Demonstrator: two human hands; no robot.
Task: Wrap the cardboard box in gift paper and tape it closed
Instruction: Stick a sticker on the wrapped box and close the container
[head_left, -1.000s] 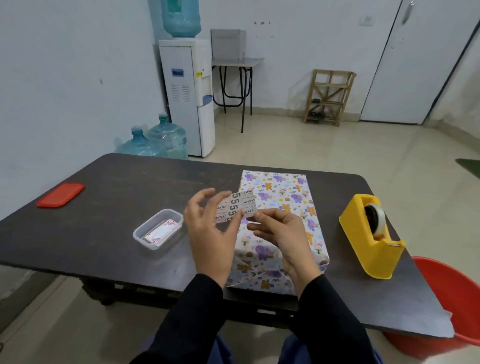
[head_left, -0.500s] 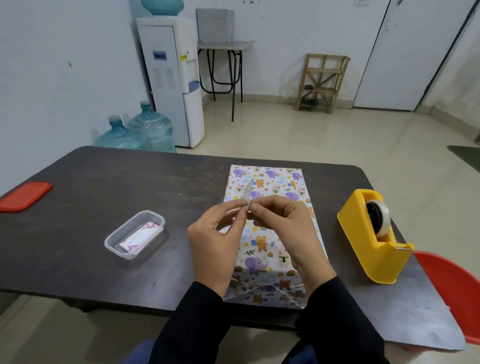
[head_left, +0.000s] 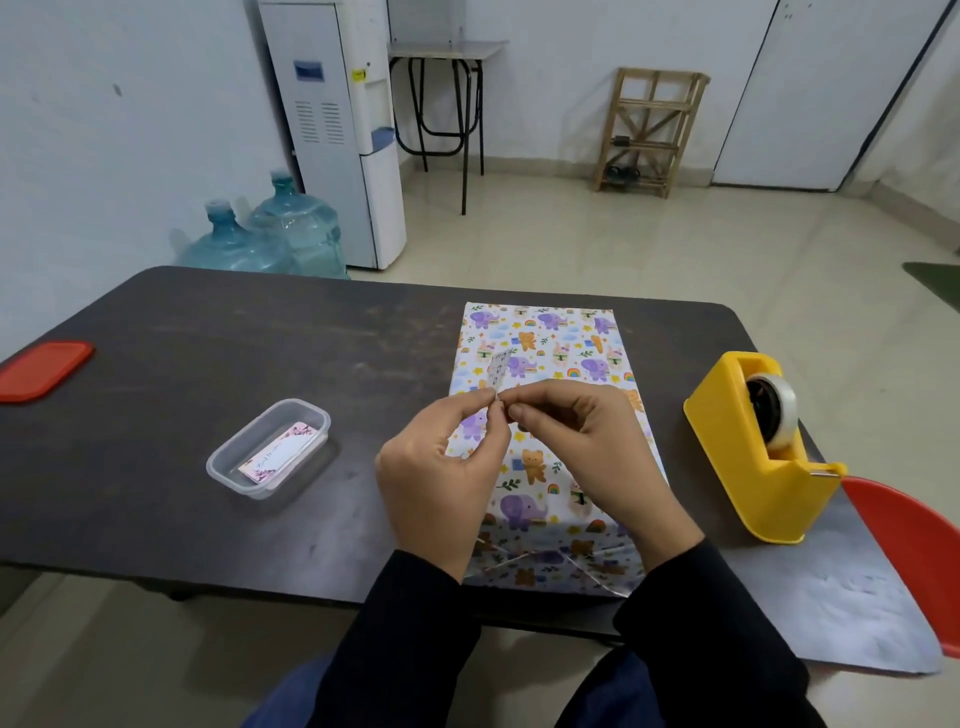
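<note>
A small paper strip (head_left: 497, 371) is pinched by the left hand (head_left: 441, 478) and the right hand (head_left: 587, 452), both clamped on it just above the box (head_left: 545, 353), which is laid flat on the dark surface (head_left: 208, 338), fully covered in gift paper. A yellow tape dispenser (head_left: 748, 467) is set to its right, a clear tub (head_left: 267, 447) to its left

Left grip (head_left: 441, 475) and right grip (head_left: 587, 452) meet fingertip to fingertip (forearms sleeved), both pinching a paper strip (head_left: 497, 370).
</note>
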